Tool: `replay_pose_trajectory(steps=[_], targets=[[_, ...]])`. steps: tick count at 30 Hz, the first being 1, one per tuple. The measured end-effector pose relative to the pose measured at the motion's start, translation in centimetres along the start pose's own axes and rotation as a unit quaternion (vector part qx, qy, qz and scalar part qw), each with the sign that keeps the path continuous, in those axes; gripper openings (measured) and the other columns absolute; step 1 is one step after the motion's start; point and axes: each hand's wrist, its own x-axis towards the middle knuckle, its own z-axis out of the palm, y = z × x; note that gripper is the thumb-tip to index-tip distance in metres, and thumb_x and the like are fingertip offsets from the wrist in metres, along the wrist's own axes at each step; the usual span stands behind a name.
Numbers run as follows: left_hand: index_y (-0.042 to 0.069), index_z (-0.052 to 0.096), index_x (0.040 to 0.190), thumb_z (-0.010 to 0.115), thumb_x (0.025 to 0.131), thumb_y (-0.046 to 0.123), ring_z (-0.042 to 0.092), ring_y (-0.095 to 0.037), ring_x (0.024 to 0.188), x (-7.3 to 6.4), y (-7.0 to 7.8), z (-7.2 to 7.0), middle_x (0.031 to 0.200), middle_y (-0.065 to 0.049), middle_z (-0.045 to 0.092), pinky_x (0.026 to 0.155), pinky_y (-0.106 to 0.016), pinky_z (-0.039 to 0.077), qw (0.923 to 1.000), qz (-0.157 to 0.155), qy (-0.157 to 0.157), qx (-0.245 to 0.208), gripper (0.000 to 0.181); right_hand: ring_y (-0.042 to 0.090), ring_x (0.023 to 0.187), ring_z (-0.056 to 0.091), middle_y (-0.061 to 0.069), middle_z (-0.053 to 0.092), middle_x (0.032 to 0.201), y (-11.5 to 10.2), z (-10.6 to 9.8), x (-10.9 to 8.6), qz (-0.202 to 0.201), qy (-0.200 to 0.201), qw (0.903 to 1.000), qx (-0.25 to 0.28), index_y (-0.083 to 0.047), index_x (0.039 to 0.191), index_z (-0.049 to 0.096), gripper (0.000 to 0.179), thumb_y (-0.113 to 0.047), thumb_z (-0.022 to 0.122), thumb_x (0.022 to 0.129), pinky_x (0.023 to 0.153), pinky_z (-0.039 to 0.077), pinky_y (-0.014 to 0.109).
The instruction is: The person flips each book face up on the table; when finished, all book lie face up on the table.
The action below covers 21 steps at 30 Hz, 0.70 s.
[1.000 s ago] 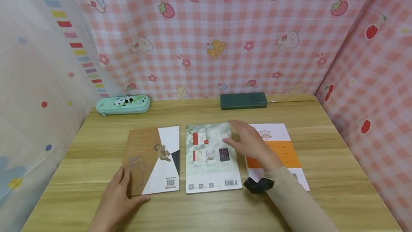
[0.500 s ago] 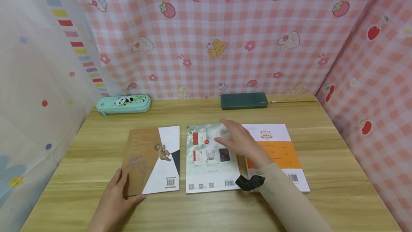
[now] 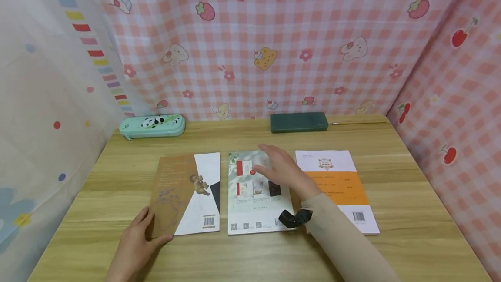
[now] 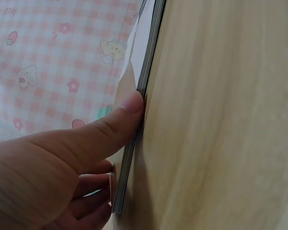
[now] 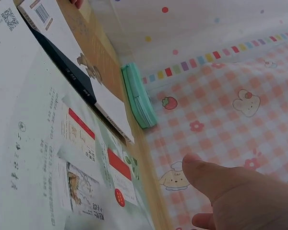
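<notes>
Three books lie in a row on the wooden table. At the left is a brown and white book (image 3: 188, 195) with a small bear-like figure on its cover; my left hand (image 3: 135, 238) rests at its near left corner. In the left wrist view, the left thumb (image 4: 105, 127) touches the near edge of the book, and the other fingers sit at its left side. Above the middle, pale green book (image 3: 250, 219), my right hand (image 3: 283, 171) hovers with fingers extended and nothing held. A white and orange book (image 3: 332, 182) lies to the right, partly behind the right sleeve.
Along the back of the table (image 3: 219, 258) stand a mint panda pencil case (image 3: 152, 126), a dark green box (image 3: 298, 122) and a thin yellowish stick (image 3: 360, 123). Checked pink cloth (image 3: 242, 34) hangs behind and at the right; pale cloth hangs at the left.
My right hand has moved left, from between the middle and right books to over the middle one. The left hand has slid slightly left along the brown book's corner.
</notes>
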Motion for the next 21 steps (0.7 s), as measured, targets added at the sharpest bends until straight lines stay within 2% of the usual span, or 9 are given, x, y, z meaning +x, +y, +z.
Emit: replay_pose_trajectory(steps=[10,21], targets=[[-0.024,0.042,0.137,0.086,0.081,0.030,0.037,-0.063,0.131,0.0,-0.6,-0.1,0.146,-0.046,0.034,0.104,-0.070,0.037,0.9998,0.018,0.001,-0.007,0.090,0.031,0.143,0.041,0.013,0.047,0.154,-0.9,0.8,1.3,-0.028,-0.029,0.9992,-0.001,-0.004,0.153,0.042,0.070,-0.037,0.069,0.097,0.119,0.033,0.048],[-0.024,0.040,0.139,0.083,0.085,0.029,0.035,-0.063,0.132,0.0,-0.9,-0.3,0.149,-0.044,0.031,0.105,-0.071,0.035,0.9997,0.019,-0.013,-0.011,0.087,0.028,0.142,0.043,0.011,0.049,0.153,-1.3,2.0,2.7,-0.030,-0.040,0.9987,0.007,-0.003,0.151,0.045,0.068,-0.034,0.070,0.097,0.118,0.034,0.044]])
